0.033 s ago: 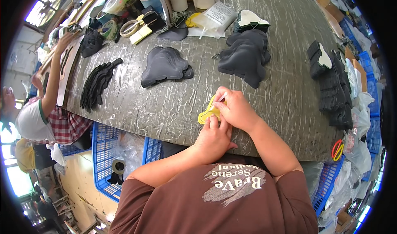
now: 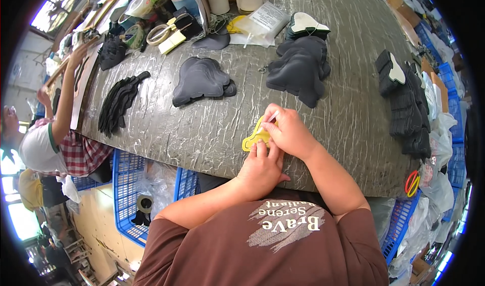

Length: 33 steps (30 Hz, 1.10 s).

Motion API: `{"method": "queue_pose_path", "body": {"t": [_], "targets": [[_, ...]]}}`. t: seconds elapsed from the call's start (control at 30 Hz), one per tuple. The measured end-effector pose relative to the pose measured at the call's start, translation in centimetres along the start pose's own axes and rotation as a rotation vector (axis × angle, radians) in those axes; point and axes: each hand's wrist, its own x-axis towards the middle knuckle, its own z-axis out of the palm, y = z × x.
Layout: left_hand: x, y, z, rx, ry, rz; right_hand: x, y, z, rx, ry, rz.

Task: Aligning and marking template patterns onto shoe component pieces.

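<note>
A yellow template [image 2: 248,144] with cut-out slots lies near the table's front edge, partly hidden under my hands. My left hand [image 2: 260,170] rests on it with the fingers stretched out and pressing its near edge. Above and to the right, my right hand [image 2: 289,133] pinches a slim, pale pen-like marker [image 2: 273,117]. Its tip points down at the template. Whether a dark piece lies beneath the template I cannot tell.
Beyond my hands are stacks of dark cut pieces: a left stack [image 2: 199,81], a middle stack [image 2: 298,69] and a right stack [image 2: 406,112]. Narrow black strips [image 2: 121,101] lie at left. Scissors [image 2: 412,183] sit at the right edge. A co-worker [image 2: 55,139] works at far left.
My right hand and the marker have shifted very slightly over the template. My left hand stays put. The co-worker's hands have moved a little.
</note>
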Motion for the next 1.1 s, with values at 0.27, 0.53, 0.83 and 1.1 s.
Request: {"method": "queue_pose_path", "body": {"t": [0.27,0.53,0.83,1.1], "targets": [[0.0,0.1,0.4,-0.032,0.016,-0.023,1.0,0.7,-0.6,-0.066,0.033,0.02],[-0.1,0.1,0.3,-0.022,0.004,-0.017,1.6,1.6,-1.0,-0.095,0.178,-0.054],[-0.1,0.1,0.3,-0.013,-0.002,-0.016,1.1,1.6,-1.5,-0.089,0.233,0.026],[-0.1,0.1,0.3,-0.008,0.011,-0.017,0.5,1.4,-1.4,-0.164,0.227,-0.03]]}}
